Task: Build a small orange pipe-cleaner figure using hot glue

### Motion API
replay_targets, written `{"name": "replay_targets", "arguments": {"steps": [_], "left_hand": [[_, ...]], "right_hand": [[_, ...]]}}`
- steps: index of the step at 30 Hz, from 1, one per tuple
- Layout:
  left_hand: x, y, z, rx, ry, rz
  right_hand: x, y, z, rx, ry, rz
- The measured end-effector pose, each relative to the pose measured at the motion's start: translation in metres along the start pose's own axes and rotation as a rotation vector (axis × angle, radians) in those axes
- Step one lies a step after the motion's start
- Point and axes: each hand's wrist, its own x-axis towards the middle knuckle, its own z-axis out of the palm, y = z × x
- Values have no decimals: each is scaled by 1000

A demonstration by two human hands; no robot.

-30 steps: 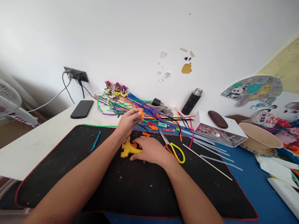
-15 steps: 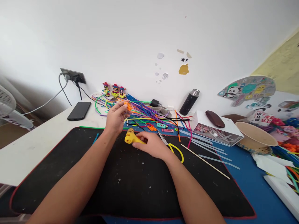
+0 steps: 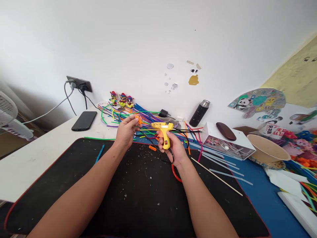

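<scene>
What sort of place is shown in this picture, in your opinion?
Probably a craft table, perhaps at home: the right hand holds a glue gun, what look like coloured pipe cleaners lie in a heap, and three small figures stand by the wall.

Red Chinese characters on white label (image 3: 271, 130) at right, looks like 开水; rest too small to read.

The table (image 3: 44, 162) carries 1 black mat (image 3: 146, 195), 1 phone (image 3: 84, 121), 3 figurines (image 3: 122, 99) and 1 white box (image 3: 210, 131).
</scene>
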Motion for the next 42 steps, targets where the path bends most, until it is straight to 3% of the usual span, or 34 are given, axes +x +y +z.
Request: {"name": "replay_targets", "arguments": {"steps": [7,21,29,35,42], "left_hand": [[-4,-11,2,61,-34,-89],[-11,-19,7,103,-139,-178],[-13,-19,9,118,-178,-174],[-17,-17,10,131,-218,-187],[-28,-15,16,140,-398,-394]], "right_hand": [[-1,-3,0,52,-15,-98],[-3,6,5,-253,26,-327],[-4,6,8,-314,40,-329],[-1,5,4,-234,118,-329],[0,4,2,-134,133,-257]]}}
